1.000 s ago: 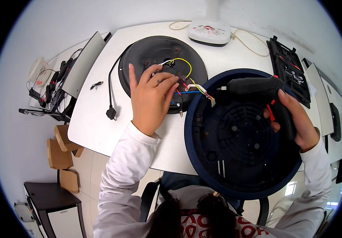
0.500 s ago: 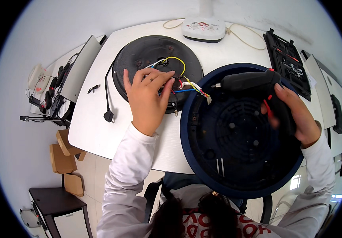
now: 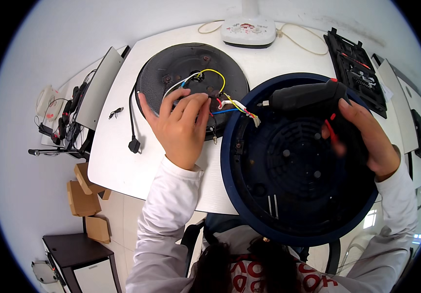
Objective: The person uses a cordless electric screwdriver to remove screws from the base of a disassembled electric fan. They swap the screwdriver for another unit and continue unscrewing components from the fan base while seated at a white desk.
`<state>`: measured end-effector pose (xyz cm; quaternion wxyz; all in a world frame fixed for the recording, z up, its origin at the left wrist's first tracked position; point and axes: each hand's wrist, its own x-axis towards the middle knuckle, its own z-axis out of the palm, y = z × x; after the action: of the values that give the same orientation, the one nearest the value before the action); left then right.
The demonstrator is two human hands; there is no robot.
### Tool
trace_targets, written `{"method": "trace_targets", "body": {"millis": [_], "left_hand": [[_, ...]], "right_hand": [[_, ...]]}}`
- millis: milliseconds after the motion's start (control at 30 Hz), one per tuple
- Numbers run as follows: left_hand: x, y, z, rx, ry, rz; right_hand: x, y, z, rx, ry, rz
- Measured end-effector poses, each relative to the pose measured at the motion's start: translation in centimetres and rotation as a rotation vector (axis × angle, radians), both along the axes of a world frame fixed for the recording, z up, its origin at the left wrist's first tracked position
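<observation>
Black and short, a loose cable (image 3: 116,113) lies at the left of the white table (image 3: 115,168). Next comes a black power cord ending in a plug (image 3: 134,145), then a round black plate (image 3: 164,61) with rust-coloured spots. The left hand (image 3: 178,129) bends over it, thumb and fingertips nearly together; whether that grip pinches anything cannot be told. Coloured wires (image 3: 224,80) run from the plate to a pale connector (image 3: 256,120) at the edge of a dark blue round basin (image 3: 228,158), which overhangs the table's near side. Above the basin, the right hand (image 3: 374,139) is closed around the handle of a black power screwdriver (image 3: 308,96), its tip pointing left. Farther right, a tool case (image 3: 357,73) lies open.

The step in hand appears to be fingertip work among the wires, with the screwdriver held ready. The next move seems to call for steady left fingers and wires kept clear of the tip.
</observation>
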<state>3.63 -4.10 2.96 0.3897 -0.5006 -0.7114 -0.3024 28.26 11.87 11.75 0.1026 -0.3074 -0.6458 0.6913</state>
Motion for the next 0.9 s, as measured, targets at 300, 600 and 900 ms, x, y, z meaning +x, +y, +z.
{"method": "trace_targets", "body": {"millis": [300, 600, 900], "left_hand": [[0.63, -0.35, -0.40, 0.023, -0.111, -0.057], [0.22, -0.49, -0.68, 0.061, -0.222, -0.091], [0.40, -0.79, -0.69, 0.200, -0.492, -0.207]], "right_hand": [[0.08, 0.08, -0.29, 0.023, 0.011, -0.014], [0.20, 0.29, -0.34, 0.015, 0.025, -0.015], [-0.03, -0.02, -0.35, 0.055, -0.022, -0.032]]}}
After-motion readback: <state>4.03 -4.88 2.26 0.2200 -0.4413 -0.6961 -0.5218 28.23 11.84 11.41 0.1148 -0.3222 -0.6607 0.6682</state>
